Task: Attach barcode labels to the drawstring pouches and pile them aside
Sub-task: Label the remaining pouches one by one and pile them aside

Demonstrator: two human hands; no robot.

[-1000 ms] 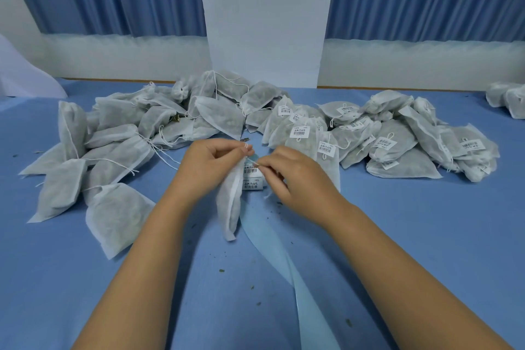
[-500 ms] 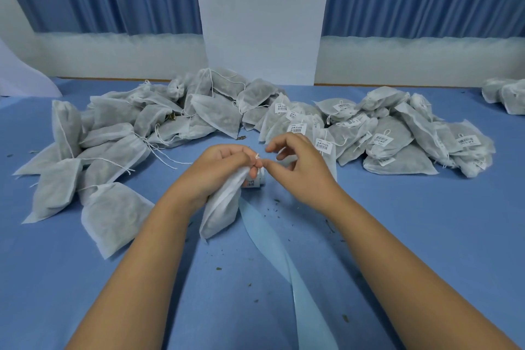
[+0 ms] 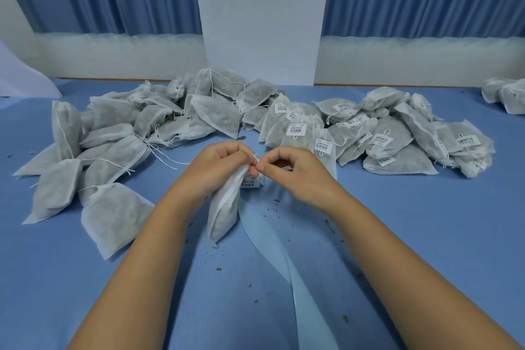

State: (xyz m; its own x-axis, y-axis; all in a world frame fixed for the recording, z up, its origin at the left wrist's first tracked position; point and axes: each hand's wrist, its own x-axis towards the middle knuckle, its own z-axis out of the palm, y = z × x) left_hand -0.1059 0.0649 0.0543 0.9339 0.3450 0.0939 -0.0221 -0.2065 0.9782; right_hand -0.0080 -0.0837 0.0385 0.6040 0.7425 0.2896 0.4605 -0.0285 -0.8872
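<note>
So right now the person is dealing with the attaching step, I reckon. The left hand (image 3: 218, 169) is gripping the gathered neck of a white mesh-fabric drawstring pouch (image 3: 223, 210), which is hanging down in front of them at the middle of the blue worktop (image 3: 426, 236). The right hand (image 3: 295, 179) is working right next to it, its fingers (image 3: 262, 167) pinching the thin white drawstring (image 3: 255, 157) where it's poking out of the left fist. Whether a label is already sitting on that string, I can't tell; it's too small. A little stack of white barcode labels (image 3: 251, 182) is lying just behind the pouch, and a pale blue backing strip (image 3: 284, 253) is trailing from there toward the person. The heap of unlabelled white pouches (image 3: 113, 133) is sitting on the left and the heap of tagged white pouches (image 3: 383, 139) on the right, so they're looking somewhere around halfway through. Next move is probably getting a label fixed on the string, which needs a steady pinch, then tossing this pouch onto the right heap.
</note>
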